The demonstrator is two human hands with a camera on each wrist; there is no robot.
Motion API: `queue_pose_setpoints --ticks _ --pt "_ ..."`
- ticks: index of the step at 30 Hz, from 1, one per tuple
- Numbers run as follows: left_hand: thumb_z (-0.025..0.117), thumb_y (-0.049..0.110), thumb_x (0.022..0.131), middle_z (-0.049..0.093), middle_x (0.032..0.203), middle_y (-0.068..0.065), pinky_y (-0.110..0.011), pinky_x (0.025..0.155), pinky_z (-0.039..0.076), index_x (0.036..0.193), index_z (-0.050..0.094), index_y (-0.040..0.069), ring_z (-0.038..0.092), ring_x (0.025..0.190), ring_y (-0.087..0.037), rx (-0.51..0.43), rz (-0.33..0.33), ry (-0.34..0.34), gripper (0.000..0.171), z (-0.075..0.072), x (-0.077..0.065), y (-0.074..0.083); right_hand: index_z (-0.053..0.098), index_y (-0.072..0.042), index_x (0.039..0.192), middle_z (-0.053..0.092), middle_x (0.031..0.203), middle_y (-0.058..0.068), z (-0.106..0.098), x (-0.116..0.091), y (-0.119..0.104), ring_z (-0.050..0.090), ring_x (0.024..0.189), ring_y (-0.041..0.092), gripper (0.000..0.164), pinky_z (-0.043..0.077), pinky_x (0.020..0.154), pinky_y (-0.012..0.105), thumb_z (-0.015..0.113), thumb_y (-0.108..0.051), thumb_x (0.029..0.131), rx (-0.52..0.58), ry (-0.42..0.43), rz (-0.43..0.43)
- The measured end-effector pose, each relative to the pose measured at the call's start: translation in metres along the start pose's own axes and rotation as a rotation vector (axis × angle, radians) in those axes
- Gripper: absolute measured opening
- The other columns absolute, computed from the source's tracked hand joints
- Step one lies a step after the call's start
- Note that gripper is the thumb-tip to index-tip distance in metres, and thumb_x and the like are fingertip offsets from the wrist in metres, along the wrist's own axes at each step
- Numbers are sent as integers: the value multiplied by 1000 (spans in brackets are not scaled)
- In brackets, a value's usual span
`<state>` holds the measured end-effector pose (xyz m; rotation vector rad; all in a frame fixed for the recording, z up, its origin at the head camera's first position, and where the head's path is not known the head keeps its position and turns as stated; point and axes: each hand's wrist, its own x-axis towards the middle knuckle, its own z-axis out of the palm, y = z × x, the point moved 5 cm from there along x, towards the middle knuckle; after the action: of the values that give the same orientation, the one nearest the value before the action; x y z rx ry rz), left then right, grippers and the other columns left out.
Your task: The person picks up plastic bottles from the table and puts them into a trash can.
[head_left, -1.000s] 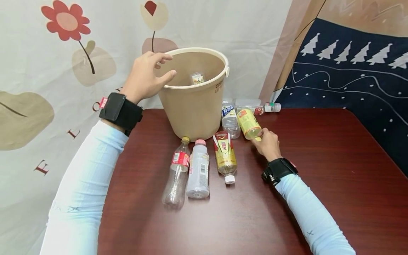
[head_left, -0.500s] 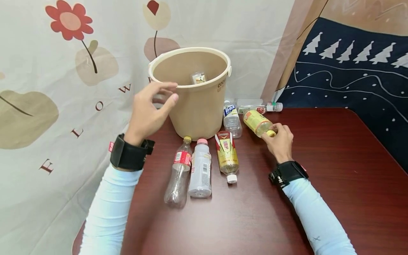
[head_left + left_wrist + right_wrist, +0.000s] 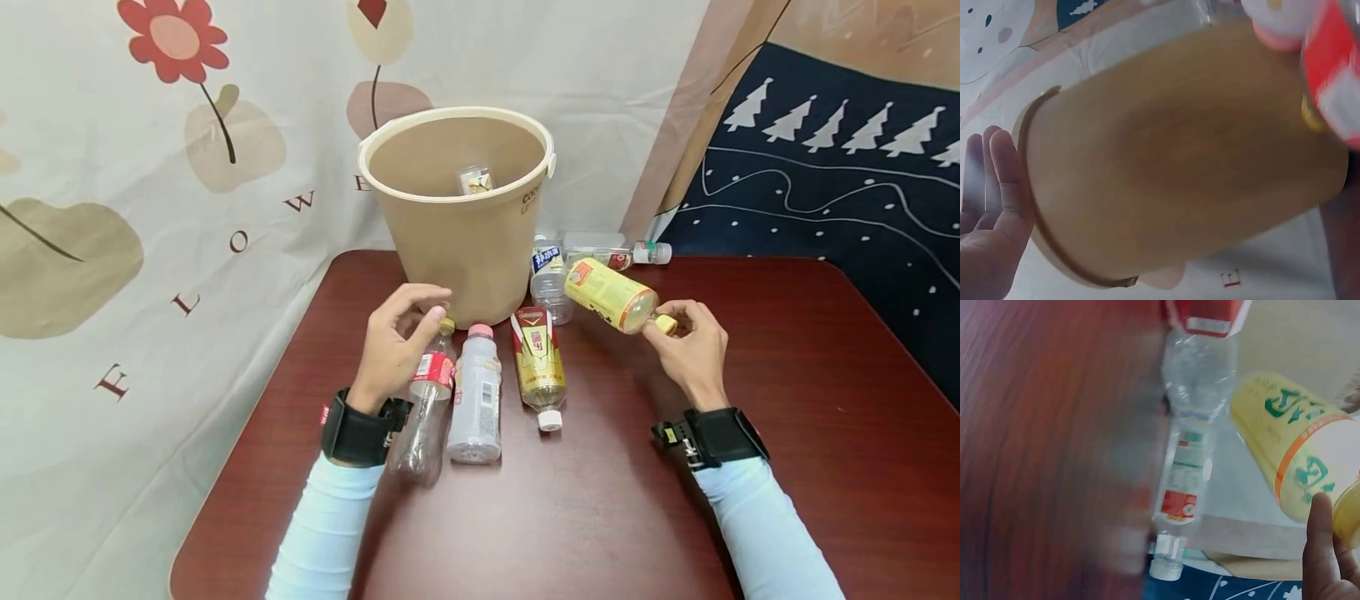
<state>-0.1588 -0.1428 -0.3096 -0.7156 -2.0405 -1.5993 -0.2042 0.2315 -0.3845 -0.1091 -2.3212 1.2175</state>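
Note:
My right hand [image 3: 693, 350] pinches the yellow cap of a yellow-labelled plastic bottle [image 3: 609, 293]. The bottle tilts with its base toward the bucket, and in the right wrist view its label [image 3: 1285, 440] shows green lettering. My left hand [image 3: 397, 346] holds nothing; its fingers are loosely bent over the neck of a red-labelled clear bottle [image 3: 426, 408], partly covering it. Beside that lie a whitish bottle with a pink cap [image 3: 476, 400] and a red-and-gold-labelled bottle [image 3: 540, 362] with a white cap. The beige bucket [image 3: 457, 250] stands behind them, a clear item [image 3: 476, 180] inside.
Behind the yellow-labelled bottle lie a clear bottle with a blue label [image 3: 550, 279] and another clear bottle [image 3: 600, 247] on its side. All rest on the dark red table [image 3: 810, 375]. A printed cloth [image 3: 247, 150] hangs close behind the bucket.
My right hand has lifted the yellow-labelled bottle by its cap end and drawn it right, off the table. My left hand has come down from the bucket rim and moved right, over the red-labelled bottle.

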Motion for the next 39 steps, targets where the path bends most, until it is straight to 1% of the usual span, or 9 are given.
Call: queue_pose_setpoints --ticks 5,9,15,19,22,27,31,34,39 --pt "58 -3 93 62 110 -20 -21 79 52 115 64 -5 63 95 -17 -53 -43 -1 23 14 -5 -4 67 -5 100 55 90 -18 -5 -6 -8 54 76 -3 22 43 66 6 73 -10 80 104 -58 -3" --pt "59 -2 93 62 112 -19 -25 83 54 115 65 -5 63 99 -22 -63 -57 1 23 21 -5 -6 64 -3 106 60 95 -17 -9 -12 -21 57 80 2 25 47 66 9 73 -5 83 206 -167 -33" --pt "61 -3 89 60 116 -19 -24 83 54 118 63 -5 62 101 -17 -71 -68 -12 29 25 -3 -10 63 -1 103 62 98 -4 -16 -18 -46 59 87 8 22 49 66 13 69 7 84 496 -350 -113" --pt "66 3 87 58 123 -17 -29 86 55 124 59 -4 60 108 -25 -92 -65 -55 38 27 -1 -10 63 -4 100 60 101 2 -18 -21 -60 60 90 10 27 54 70 14 63 17 83 713 -457 -146" --pt "71 16 88 53 128 -19 -38 89 56 128 56 -4 57 113 -29 -143 -65 -98 48 28 -1 -10 62 -2 101 59 104 5 -19 -23 -69 60 93 12 31 57 74 18 58 22 82 816 -516 -173" --pt "73 43 85 49 134 -21 -47 93 54 134 49 -3 54 119 -27 -210 -59 -162 72 30 0 -9 62 0 100 59 107 5 -22 -26 -80 59 94 14 32 57 73 18 56 24 81 842 -552 -206" --pt "75 48 82 46 138 -26 -53 95 52 136 46 -7 51 123 -37 -266 -14 -207 82 32 1 -3 62 -1 98 60 106 4 -24 -28 -86 59 95 14 32 56 72 17 56 24 79 830 -551 -210" --pt "78 45 80 44 140 -29 -49 96 53 136 44 -9 51 126 -31 -286 29 -249 85 34 1 4 63 -2 97 61 104 3 -26 -30 -88 59 94 14 33 55 71 17 56 24 77 819 -541 -220" --pt "81 40 78 45 139 -31 -31 96 53 133 44 -13 53 125 -17 -304 69 -271 85 35 0 10 62 -1 96 61 104 4 -28 -33 -91 59 92 13 34 54 70 17 55 25 76 822 -558 -250"
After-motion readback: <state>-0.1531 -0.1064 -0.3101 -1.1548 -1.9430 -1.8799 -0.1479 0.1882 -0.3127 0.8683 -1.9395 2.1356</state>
